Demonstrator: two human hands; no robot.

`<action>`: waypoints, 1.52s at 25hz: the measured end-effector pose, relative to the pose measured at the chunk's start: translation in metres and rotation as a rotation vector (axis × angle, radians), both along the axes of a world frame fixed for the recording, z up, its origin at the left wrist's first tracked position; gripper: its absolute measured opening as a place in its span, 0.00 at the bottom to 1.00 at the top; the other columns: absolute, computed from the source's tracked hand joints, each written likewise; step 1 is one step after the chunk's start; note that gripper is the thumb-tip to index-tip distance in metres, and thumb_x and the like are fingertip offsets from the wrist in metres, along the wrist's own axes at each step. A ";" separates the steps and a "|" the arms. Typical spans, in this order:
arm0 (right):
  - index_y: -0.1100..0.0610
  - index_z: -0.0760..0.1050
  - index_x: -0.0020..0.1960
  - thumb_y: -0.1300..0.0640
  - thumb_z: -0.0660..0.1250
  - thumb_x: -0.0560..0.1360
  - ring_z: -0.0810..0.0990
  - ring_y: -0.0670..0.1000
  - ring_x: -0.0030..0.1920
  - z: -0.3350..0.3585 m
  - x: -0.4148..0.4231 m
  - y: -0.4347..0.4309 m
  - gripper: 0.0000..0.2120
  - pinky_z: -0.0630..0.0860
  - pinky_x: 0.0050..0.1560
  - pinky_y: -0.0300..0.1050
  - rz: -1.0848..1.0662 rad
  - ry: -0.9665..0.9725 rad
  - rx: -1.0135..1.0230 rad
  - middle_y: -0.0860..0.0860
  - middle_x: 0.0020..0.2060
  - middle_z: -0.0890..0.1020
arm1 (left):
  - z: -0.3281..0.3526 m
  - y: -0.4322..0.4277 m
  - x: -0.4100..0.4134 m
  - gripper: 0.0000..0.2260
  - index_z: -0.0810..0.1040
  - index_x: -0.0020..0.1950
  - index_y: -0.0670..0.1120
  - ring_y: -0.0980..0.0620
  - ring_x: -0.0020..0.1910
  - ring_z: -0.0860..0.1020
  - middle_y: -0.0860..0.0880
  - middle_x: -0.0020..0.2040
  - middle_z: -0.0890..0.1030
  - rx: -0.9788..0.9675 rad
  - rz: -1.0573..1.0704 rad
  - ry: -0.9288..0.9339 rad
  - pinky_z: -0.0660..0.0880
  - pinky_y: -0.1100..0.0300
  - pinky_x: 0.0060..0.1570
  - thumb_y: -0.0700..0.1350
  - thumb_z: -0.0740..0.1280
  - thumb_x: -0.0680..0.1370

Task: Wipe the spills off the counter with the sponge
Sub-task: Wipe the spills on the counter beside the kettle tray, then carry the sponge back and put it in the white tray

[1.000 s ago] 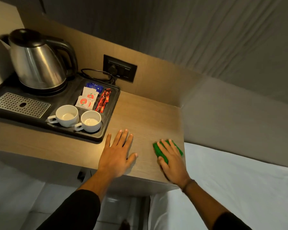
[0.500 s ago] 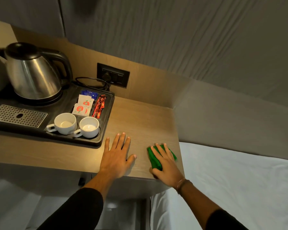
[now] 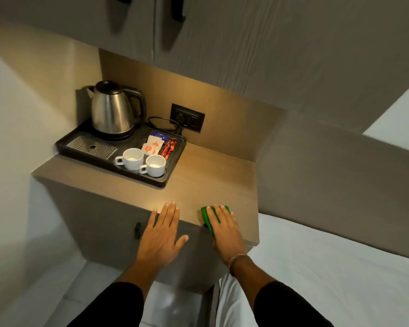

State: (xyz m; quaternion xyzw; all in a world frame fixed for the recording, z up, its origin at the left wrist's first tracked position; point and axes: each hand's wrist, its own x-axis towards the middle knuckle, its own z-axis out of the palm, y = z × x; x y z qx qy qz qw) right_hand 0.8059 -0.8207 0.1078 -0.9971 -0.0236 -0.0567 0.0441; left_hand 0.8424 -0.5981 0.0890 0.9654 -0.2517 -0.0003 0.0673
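- The right hand (image 3: 224, 228) lies flat on the sponge (image 3: 209, 218), fingers spread across its top, pressing it down rather than pinching it. The sponge sits at the near edge of the counter (image 3: 213, 175), part of it seeming to overhang the lip under the palm.
- The left hand (image 3: 162, 234) is open and holds nothing; its fingertips rest on the counter edge, just left of the sponge hand, the palm hanging off the front.
- Risk: with only downward pressure and no pinch, a pull toward the body would likely drag the sponge off the edge and drop it to the floor.
- Risk: any liquid pushed ahead of the sponge toward that lip could run down the cabinet front or onto the white bedding (image 3: 328, 267) just right of the hand.
- Risk: a long stroke away and to the left would meet the tray (image 3: 172, 178), which sits beyond the left fingertips; a knock could jostle the two cups (image 3: 141, 160) near its front rim.
- No spill shows on the wood from here, so patches may be missed; the glare beyond the left hand hides wetness.
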 end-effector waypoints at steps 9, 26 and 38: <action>0.56 0.57 0.81 0.74 0.64 0.73 0.57 0.63 0.80 -0.041 -0.174 0.149 0.40 0.53 0.80 0.62 0.478 -0.089 0.018 0.59 0.79 0.65 | -0.039 0.132 -0.268 0.42 0.48 0.85 0.41 0.41 0.84 0.46 0.40 0.85 0.48 0.033 0.448 0.101 0.49 0.38 0.82 0.70 0.40 0.80; 0.56 0.61 0.79 0.65 0.76 0.71 0.63 0.64 0.78 -0.056 -0.508 0.530 0.41 0.63 0.77 0.61 1.276 0.100 0.003 0.58 0.76 0.70 | -0.055 0.402 -0.721 0.40 0.50 0.85 0.42 0.41 0.84 0.46 0.41 0.86 0.50 0.055 1.336 0.145 0.40 0.41 0.81 0.68 0.39 0.82; 0.53 0.55 0.81 0.56 0.68 0.81 0.54 0.61 0.81 -0.091 -0.647 0.771 0.34 0.53 0.80 0.61 1.380 0.200 -0.005 0.55 0.81 0.61 | -0.094 0.606 -0.853 0.40 0.36 0.82 0.45 0.40 0.78 0.27 0.42 0.82 0.34 0.079 1.502 0.230 0.39 0.38 0.81 0.69 0.37 0.79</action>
